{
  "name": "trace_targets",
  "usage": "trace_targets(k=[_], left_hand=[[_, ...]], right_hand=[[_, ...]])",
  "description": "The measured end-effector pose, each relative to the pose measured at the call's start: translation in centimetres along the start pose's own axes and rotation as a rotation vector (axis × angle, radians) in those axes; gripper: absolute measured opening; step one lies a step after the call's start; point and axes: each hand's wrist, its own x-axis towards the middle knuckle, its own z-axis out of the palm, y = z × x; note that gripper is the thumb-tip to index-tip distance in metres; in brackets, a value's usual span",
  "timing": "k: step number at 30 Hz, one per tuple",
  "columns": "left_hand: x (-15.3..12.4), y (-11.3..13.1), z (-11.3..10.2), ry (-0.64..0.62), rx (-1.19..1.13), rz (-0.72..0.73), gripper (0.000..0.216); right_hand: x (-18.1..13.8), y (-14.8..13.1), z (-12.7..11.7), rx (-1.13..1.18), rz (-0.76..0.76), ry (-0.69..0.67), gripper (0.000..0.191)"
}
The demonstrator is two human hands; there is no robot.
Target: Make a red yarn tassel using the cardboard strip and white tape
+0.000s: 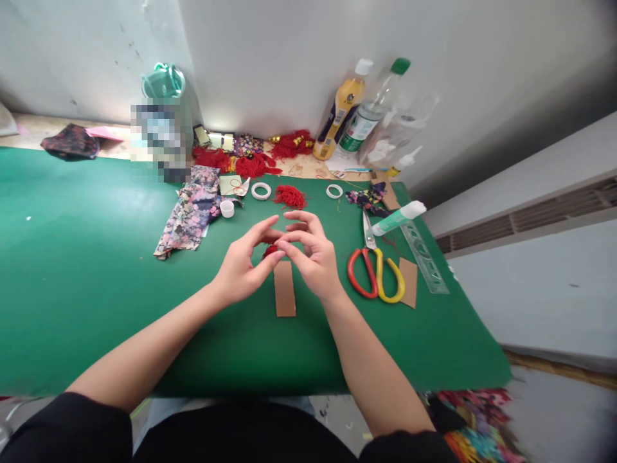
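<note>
My left hand point(245, 260) and my right hand point(311, 257) meet over the middle of the table, thumbs and index fingertips close together. A small bit of red thread point(270, 251) shows at the left fingertips; the fingers cover most of it. My right thumb and index finger pinch at the same spot, the other fingers curved and apart. Just below the hands a brown cardboard strip point(285, 292) lies on the green tabletop point(96, 289). Beyond them rests a loose bundle of red thread point(290, 197).
Right of my hands lie scissors point(376, 273), a glue stick point(399, 218), a clear ruler point(427, 260) and cardboard. Floral fabric point(190, 209), a white cap point(227, 208) and tape rolls point(261, 191) lie beyond. Bottles point(340, 112) and red tassels point(292, 144) line the wall.
</note>
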Motion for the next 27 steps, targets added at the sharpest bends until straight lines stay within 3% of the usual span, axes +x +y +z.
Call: trace_targets(k=[4, 14, 22, 25, 27], left_hand=[[-0.1, -0.3, 0.2, -0.028, -0.029, -0.111, 0.04], [0.4, 0.4, -0.1, -0.093, 0.081, -0.11, 0.024], [0.4, 0.6, -0.1, -0.101, 0.106, -0.121, 0.023], [0.4, 0.5, -0.1, -0.078, 0.088, -0.153, 0.022], [0.4, 0.5, 0.0, -0.074, 0.083, -0.175, 0.021]], right_hand=[[0.0, -0.3, 0.1, -0.07, -0.05, 0.03, 0.01], [-0.1, -0.2, 0.2, -0.072, -0.103, 0.124, 0.009], [0.0, -0.2, 0.1, -0.063, -0.108, 0.163, 0.008], [0.1, -1.4, -0.6, -0.184, -0.237, 0.168, 0.011], [-0.3, -3.5, -1.1, -0.278, -0.412, 0.101, 0.013]])
